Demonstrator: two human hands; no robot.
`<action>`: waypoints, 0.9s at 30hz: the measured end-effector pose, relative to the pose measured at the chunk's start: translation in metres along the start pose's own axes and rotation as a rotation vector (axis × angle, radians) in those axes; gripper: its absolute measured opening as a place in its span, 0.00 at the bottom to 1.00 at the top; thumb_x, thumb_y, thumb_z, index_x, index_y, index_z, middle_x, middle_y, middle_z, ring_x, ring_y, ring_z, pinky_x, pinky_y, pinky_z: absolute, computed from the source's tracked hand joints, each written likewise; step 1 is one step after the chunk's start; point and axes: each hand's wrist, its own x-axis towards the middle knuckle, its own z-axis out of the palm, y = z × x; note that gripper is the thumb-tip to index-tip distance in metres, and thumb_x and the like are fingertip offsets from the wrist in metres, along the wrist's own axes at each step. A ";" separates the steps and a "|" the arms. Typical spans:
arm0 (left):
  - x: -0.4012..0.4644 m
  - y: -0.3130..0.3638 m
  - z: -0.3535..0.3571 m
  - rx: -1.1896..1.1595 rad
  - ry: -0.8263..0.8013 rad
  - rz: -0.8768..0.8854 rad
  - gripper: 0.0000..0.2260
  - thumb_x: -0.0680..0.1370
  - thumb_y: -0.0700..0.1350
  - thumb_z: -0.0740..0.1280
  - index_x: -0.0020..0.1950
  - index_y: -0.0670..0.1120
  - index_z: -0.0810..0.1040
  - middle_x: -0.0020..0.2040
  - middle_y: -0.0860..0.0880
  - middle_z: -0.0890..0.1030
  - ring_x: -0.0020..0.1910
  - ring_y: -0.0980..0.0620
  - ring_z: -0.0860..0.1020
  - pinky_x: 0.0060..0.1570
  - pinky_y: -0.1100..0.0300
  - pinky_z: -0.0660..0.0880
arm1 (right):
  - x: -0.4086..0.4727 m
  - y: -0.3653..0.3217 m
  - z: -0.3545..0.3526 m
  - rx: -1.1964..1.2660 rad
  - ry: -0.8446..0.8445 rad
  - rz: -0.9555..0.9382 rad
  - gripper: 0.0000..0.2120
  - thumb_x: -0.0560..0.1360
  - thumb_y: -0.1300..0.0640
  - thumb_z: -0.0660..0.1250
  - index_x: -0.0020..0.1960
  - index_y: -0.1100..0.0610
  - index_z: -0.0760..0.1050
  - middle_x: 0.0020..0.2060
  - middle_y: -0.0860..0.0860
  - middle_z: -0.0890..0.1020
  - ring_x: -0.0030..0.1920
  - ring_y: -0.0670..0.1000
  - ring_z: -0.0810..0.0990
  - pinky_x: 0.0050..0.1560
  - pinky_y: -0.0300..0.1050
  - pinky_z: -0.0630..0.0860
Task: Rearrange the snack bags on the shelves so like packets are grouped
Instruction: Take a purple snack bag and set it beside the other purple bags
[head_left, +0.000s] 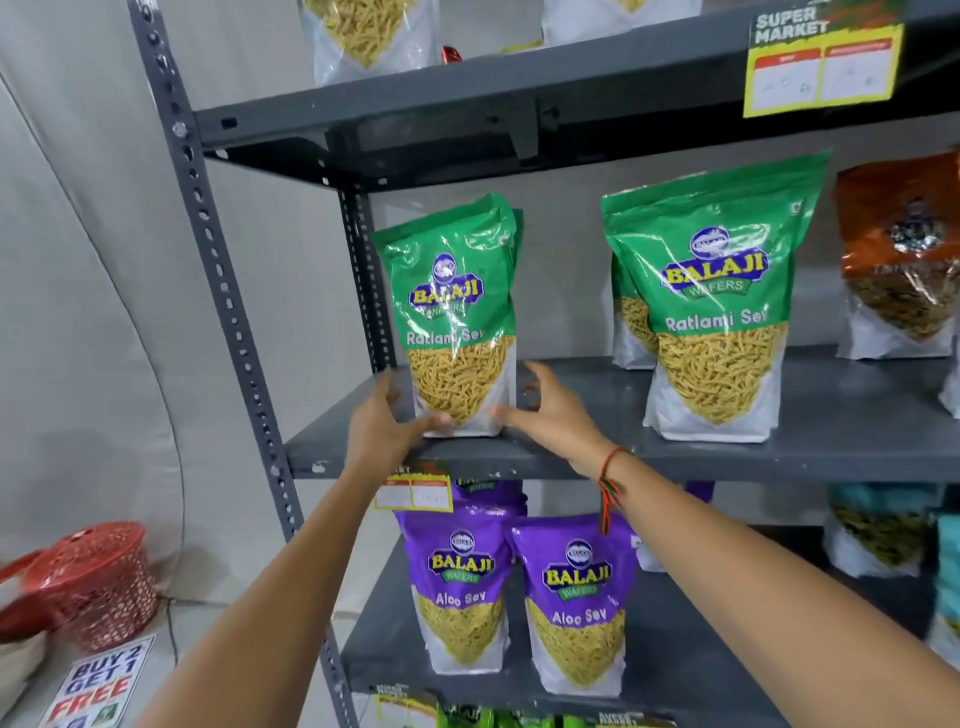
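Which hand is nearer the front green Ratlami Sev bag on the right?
Right. The right hand is between the two green stacks, apart from that front Ratlami Sev bag; the left hand is beyond the left Ratlami Sev bag.

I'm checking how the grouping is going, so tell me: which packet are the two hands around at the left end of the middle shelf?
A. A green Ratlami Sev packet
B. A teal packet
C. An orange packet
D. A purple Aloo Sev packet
A: the left hand and right hand flank the base of a green Ratlami Sev packet standing upright on the middle shelf; the purple Aloo Sev packets stand one shelf lower.
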 end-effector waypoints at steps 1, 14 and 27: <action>-0.011 0.002 0.001 -0.024 0.093 0.021 0.43 0.63 0.58 0.78 0.73 0.48 0.65 0.65 0.46 0.78 0.64 0.46 0.76 0.63 0.48 0.73 | -0.007 0.001 -0.004 -0.019 0.059 -0.038 0.35 0.66 0.46 0.74 0.69 0.52 0.66 0.64 0.53 0.76 0.62 0.53 0.76 0.62 0.53 0.74; -0.176 -0.033 0.109 -0.026 0.145 -0.136 0.17 0.71 0.57 0.72 0.53 0.48 0.81 0.49 0.50 0.85 0.49 0.50 0.83 0.50 0.54 0.78 | -0.166 0.085 -0.077 -0.235 0.128 -0.249 0.07 0.73 0.47 0.67 0.48 0.49 0.77 0.37 0.45 0.82 0.37 0.44 0.80 0.37 0.43 0.80; -0.197 -0.142 0.217 0.185 -0.539 -0.382 0.31 0.67 0.50 0.77 0.65 0.42 0.71 0.58 0.47 0.80 0.52 0.46 0.81 0.42 0.56 0.75 | -0.182 0.250 -0.019 -0.138 -0.455 0.517 0.36 0.65 0.58 0.76 0.68 0.57 0.65 0.62 0.57 0.75 0.61 0.59 0.76 0.61 0.56 0.75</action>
